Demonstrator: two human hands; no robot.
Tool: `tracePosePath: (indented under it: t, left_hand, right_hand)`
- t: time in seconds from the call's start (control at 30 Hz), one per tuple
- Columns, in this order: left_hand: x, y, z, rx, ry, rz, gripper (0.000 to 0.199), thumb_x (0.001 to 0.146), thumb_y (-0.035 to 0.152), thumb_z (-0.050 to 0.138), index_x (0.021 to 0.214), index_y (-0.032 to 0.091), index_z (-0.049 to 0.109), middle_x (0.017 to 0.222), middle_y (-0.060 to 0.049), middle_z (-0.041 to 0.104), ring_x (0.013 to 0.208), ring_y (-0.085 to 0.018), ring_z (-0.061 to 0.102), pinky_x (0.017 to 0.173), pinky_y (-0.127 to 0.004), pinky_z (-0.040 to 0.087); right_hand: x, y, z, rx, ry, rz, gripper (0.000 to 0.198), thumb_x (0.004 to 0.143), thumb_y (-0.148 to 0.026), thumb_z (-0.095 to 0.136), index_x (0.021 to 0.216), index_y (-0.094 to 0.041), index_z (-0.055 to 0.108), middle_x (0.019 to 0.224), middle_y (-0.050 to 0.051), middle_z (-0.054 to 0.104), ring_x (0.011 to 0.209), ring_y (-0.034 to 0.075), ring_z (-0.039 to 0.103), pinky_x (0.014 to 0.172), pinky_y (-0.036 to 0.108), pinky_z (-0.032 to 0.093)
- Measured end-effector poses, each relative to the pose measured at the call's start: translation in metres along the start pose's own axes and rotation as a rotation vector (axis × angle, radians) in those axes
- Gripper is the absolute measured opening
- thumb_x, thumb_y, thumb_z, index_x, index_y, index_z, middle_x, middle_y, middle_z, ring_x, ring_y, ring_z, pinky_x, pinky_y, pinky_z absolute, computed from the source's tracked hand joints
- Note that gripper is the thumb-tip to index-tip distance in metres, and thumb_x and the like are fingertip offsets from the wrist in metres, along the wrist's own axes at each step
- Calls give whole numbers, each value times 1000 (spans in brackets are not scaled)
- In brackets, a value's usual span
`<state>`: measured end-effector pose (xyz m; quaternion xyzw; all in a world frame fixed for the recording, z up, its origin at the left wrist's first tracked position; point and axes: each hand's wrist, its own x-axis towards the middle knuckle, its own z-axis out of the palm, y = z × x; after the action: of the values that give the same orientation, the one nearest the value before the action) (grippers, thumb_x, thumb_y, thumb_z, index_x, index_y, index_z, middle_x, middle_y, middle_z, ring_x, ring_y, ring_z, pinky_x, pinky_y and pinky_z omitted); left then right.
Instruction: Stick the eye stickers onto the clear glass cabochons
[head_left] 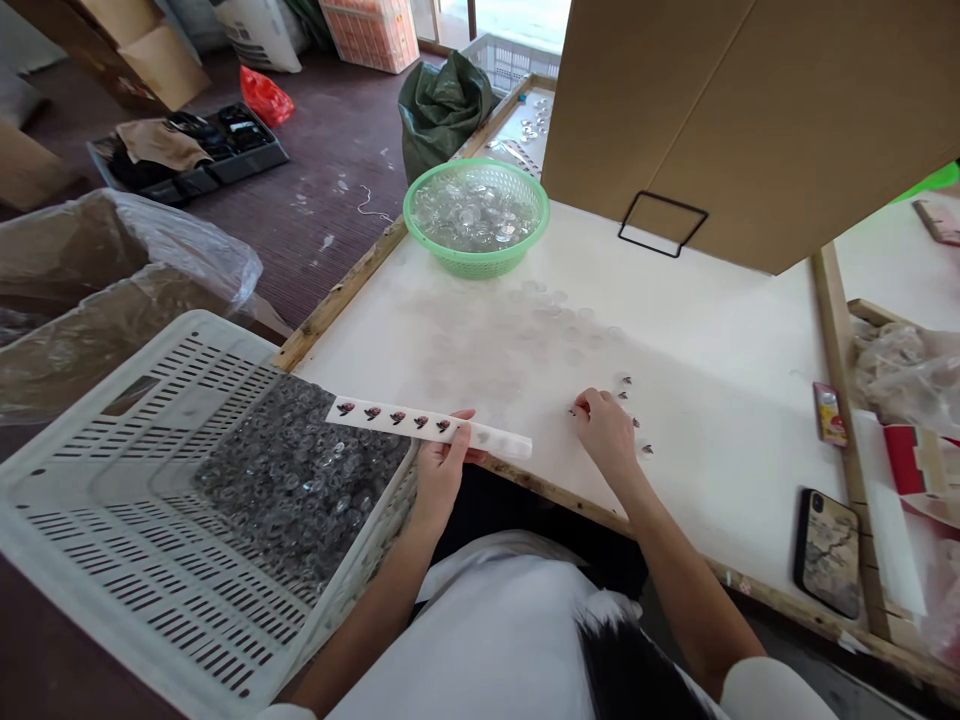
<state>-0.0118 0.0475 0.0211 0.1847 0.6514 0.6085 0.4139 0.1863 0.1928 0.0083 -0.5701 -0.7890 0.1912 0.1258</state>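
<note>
My left hand grips a white strip of stickers between thumb and fingers, over the table's front edge. Several small dark-and-red printed pictures run along its left part; the right end is bare. With fingertips pinched together, my right hand is down at the white tabletop. A small dark bit of a sticker shows at these fingertips; the rest is hidden. Just right of that hand lie several stickers in a curved row, seemingly on clear discs. More clear discs are scattered farther back on the table.
A green basket of clear pieces stands on the table's far left. At the left, a white crate holds many clear pieces. A large cardboard box stands at the back. A phone lies at the right, by a wooden edge.
</note>
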Motion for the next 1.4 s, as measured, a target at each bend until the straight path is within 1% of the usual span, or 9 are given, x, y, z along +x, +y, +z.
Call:
tracePosePath:
  t: [0.1, 0.27, 0.37, 0.6, 0.7, 0.8, 0.93, 1.1, 1.4]
  left_hand:
    - [-1, 3, 14, 10, -58, -12, 37, 79, 44, 68, 104, 18, 71, 71, -3, 69, 57, -17, 66, 57, -28, 57]
    - [-1, 2, 21, 6, -125, 0, 38, 82, 44, 66, 108, 16, 70, 80, -6, 73, 62, -19, 68, 61, -30, 58]
    - [0, -1, 16, -69, -109, -8, 44, 85, 47, 61, 116, 17, 66, 88, -8, 74, 64, -20, 69, 59, -30, 58]
    - [0, 0, 11, 62, -8, 5, 38, 82, 47, 65, 96, 13, 74, 80, -9, 75, 68, -22, 71, 60, -28, 57]
    - [1, 1, 8, 84, 20, 24, 36, 80, 46, 67, 92, 13, 74, 80, -8, 74, 69, -22, 71, 63, -29, 58]
    - [7, 4, -8, 25, 67, 22, 39, 76, 48, 69, 88, 11, 74, 80, -9, 74, 66, -21, 69, 57, -28, 58]
    - [18, 13, -45, -111, 210, 25, 32, 68, 43, 76, 78, 12, 72, 75, -6, 73, 66, -19, 67, 54, -26, 56]
    - [19, 16, -71, -149, 280, 57, 26, 66, 38, 77, 74, 14, 71, 73, -5, 72, 67, -17, 66, 57, -24, 54]
    - [9, 12, -52, -138, 188, -1, 28, 68, 41, 75, 74, 14, 73, 73, -6, 71, 70, -19, 66, 63, -28, 56]
  right_hand:
    - [-13, -24, -6, 181, 67, -123, 12, 90, -23, 52, 96, -19, 62, 99, 11, 62, 85, 22, 59, 72, 33, 43]
    - [-27, -72, -1, 639, -179, -353, 15, 91, -23, 56, 104, -23, 62, 100, 4, 64, 86, 16, 61, 75, 28, 48]
    - [-28, -76, 4, 646, -202, -370, 16, 92, -19, 52, 103, -23, 63, 99, 4, 64, 82, 14, 61, 73, 26, 48]
    - [-39, -77, 9, 541, -91, -462, 18, 93, -19, 49, 101, -23, 64, 101, 7, 62, 89, 17, 61, 75, 28, 49]
    - [-37, -80, 9, 657, -26, -415, 12, 91, -22, 53, 90, -23, 65, 94, 6, 62, 86, 17, 61, 75, 28, 49]
    - [-24, -69, 8, 839, 7, -212, 9, 88, -29, 56, 86, -22, 62, 82, 3, 62, 76, 15, 60, 68, 27, 49]
    - [-8, -47, 18, 797, -129, -24, 15, 82, -35, 59, 76, -21, 60, 64, 0, 59, 58, 14, 53, 55, 26, 41]
    - [-7, -51, 40, 651, -258, -29, 11, 77, -31, 60, 71, -21, 61, 62, -1, 61, 58, 14, 54, 56, 26, 39]
    - [-1, -77, 54, 408, -278, -128, 7, 79, -20, 58, 73, -21, 61, 70, 0, 66, 65, 15, 58, 61, 26, 40]
